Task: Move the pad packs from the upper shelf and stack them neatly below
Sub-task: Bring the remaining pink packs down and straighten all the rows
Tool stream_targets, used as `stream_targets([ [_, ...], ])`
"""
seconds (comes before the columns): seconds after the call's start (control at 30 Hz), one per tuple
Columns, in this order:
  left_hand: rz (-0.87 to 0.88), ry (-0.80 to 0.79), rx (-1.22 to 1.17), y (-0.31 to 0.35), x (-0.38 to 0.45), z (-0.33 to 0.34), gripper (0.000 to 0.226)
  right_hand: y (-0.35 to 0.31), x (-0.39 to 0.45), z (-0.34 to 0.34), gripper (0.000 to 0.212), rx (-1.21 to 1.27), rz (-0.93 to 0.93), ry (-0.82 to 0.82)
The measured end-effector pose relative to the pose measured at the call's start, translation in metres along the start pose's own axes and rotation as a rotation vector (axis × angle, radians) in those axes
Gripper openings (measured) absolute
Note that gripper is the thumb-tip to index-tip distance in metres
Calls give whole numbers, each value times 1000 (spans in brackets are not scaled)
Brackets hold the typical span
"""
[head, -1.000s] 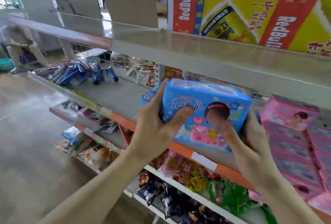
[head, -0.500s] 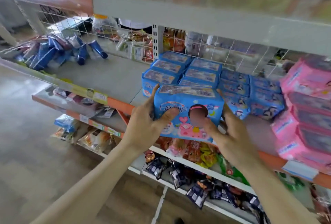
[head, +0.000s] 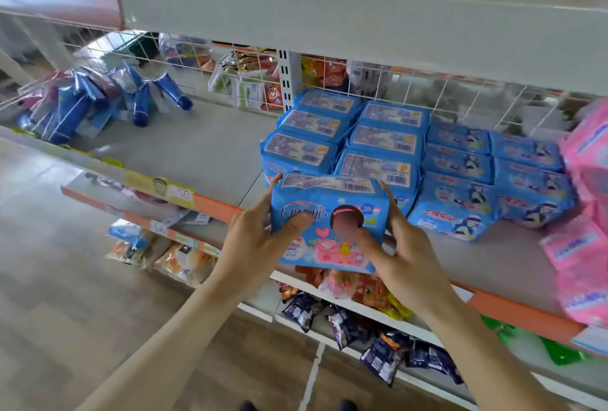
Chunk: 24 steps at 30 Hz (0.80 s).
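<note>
**Head view: one more blue pack arriving at the lower-shelf stack**

Head view shows the rectangular blue plastic pad pack with a cartoon girl on its face (head: 329, 223) held upright between both hands at the front lip of the grey metal lower shelf with an orange edge strip (head: 210, 150). The left hand (head: 260, 239) grips its left end, thumb pressed across the printed front and fingers reaching up the side. The right hand (head: 404, 252) clamps the right end the same way, thumb on the front. The pack sits just in front of the stacked blue pad packs showing barcode labels (head: 345, 134), close to them but seemingly not yet let go.

Judging progress: 6 barcode-up packs already stand in 2 neat columns of 3, and beside them to the right lie the flat blue pad packs printed with a dark-haired figure (head: 487, 180), so much of the stacking looks done. The pack in hand seems to begin a 4th row. The white upper shelf (head: 362, 22) shows only its front edge, with its top surface hidden, so I cannot tell how many packs remain up there. The pink plastic pad packs (head: 585, 246) pile up at the far right, and whether they belong to this job is unclear.
</note>
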<state>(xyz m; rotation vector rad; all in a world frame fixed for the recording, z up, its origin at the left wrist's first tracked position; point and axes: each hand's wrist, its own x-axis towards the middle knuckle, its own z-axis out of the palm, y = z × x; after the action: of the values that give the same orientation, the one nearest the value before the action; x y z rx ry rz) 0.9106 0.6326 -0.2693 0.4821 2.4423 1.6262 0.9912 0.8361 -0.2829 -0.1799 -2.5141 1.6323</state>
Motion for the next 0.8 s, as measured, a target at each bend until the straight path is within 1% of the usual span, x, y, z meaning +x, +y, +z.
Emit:
stream_targets([
  [0.03,2,-7,15,-4,5,-3,70,-1,1,3,70,10,11,3],
  [0.1,-3,-33,29,-11,16,-10,78,-3,6,10,74,7,44,13],
  [0.13,-11,-46,36,-16,22,-13,80,-3,8,14,72,1,64,23],
  [0.27,-23,-109,54,-39,40,-37,83,-8,18,39,38,-14,135,78],
  [0.33,-16,-141,103,-52,49,-54,81,-11,23,58,31,-27,160,106],
  [0.43,14,-158,203,-69,63,-87,75,-19,32,94,30,-44,165,154],
  [0.5,39,-187,265,-74,73,-105,77,-23,40,114,31,-41,181,180],
  [0.57,52,-241,345,-76,83,-118,84,-26,47,131,34,-34,189,207],
  [0.7,87,-352,485,-76,95,-132,101,-32,48,147,52,-22,170,267],
  [0.73,92,-378,496,-77,97,-132,103,-31,46,148,52,-31,171,285],
  [0.8,97,-418,519,-80,100,-130,111,-28,45,147,45,-58,180,303],
])
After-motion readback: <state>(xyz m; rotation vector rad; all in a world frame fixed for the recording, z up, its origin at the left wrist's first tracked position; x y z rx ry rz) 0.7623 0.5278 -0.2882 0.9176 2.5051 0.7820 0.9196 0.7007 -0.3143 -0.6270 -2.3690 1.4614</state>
